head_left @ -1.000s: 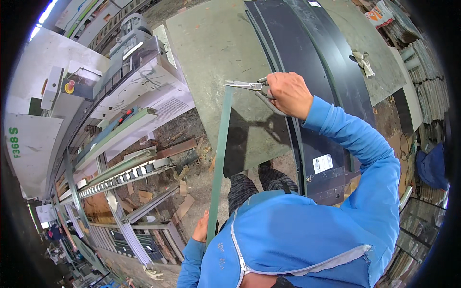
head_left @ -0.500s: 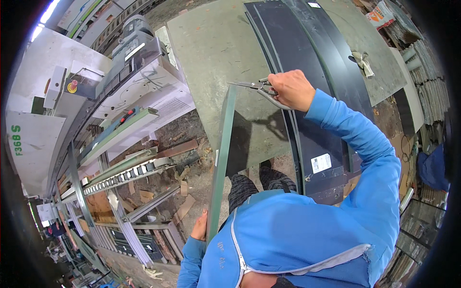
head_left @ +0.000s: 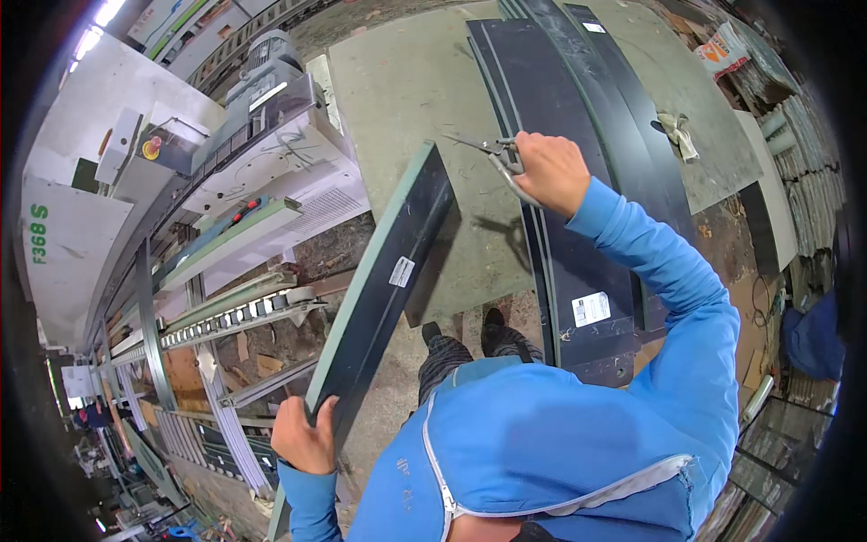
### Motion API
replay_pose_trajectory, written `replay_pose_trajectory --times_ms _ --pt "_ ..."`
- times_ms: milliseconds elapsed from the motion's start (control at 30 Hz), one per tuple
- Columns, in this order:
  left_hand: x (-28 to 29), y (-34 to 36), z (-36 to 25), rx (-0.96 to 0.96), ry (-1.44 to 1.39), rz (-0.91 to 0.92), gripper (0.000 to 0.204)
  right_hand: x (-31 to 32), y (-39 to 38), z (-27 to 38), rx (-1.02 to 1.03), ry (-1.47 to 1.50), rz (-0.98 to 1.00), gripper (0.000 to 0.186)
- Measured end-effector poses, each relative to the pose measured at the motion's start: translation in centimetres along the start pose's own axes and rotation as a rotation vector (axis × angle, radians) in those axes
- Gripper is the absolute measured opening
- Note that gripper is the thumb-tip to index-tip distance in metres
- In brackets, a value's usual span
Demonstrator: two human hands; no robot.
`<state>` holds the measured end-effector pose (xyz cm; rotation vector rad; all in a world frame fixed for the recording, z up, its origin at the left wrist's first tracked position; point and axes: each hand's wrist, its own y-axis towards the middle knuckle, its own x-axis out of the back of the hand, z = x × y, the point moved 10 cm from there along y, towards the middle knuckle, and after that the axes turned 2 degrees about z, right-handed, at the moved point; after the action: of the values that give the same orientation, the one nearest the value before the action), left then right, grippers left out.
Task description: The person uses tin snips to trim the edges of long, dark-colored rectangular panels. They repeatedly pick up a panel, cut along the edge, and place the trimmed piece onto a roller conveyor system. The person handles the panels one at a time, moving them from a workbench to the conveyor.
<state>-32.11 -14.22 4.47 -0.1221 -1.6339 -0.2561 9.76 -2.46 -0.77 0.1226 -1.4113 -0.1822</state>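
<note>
My left hand (head_left: 305,435) is wrapped round the green edge of a long, narrow dark metal panel (head_left: 384,294), thumb on its face. The panel is held tilted, its far end pointing away from me, with a white label on the dark side. My right hand (head_left: 553,172) grips a pair of metal snips (head_left: 497,150) by the handles, blades pointing left and slightly parted. The snips' tips are just right of the panel's far end, apart from it. Beneath my right hand lies a stack of similar dark panels (head_left: 601,271).
A grey-green sheet (head_left: 397,72) lies on the floor under the stack. Pale work gloves (head_left: 677,137) rest right of it. To the left stands a machine (head_left: 262,144) with a motor and a red stop button (head_left: 152,146). Corrugated sheets (head_left: 804,172) are piled at the far right.
The panel has turned from edge-on to show its dark face, its near end swinging left with my left hand. The snips, which were at its far end, are now apart from it.
</note>
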Motion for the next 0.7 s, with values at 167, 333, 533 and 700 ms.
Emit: replay_pose_trajectory --times_ms 167,333,533,700 --pt "-1.7 -1.7 -0.3 -0.110 0.088 -0.023 0.034 -0.5 -0.8 0.6 0.031 -0.037 0.030 0.023" --pt "-2.0 -1.6 -0.6 -0.117 0.086 -0.037 0.033 -0.4 -1.0 1.3 0.061 -0.061 0.047 0.021" --pt "-2.0 -1.6 -0.6 -0.129 0.074 -0.053 0.033 -0.8 -1.0 1.3 0.085 -0.043 0.092 0.022" --pt "-2.4 -1.7 -0.3 -0.116 0.061 -0.051 0.033 -0.3 -1.1 1.6 0.108 -0.084 0.002 0.022"
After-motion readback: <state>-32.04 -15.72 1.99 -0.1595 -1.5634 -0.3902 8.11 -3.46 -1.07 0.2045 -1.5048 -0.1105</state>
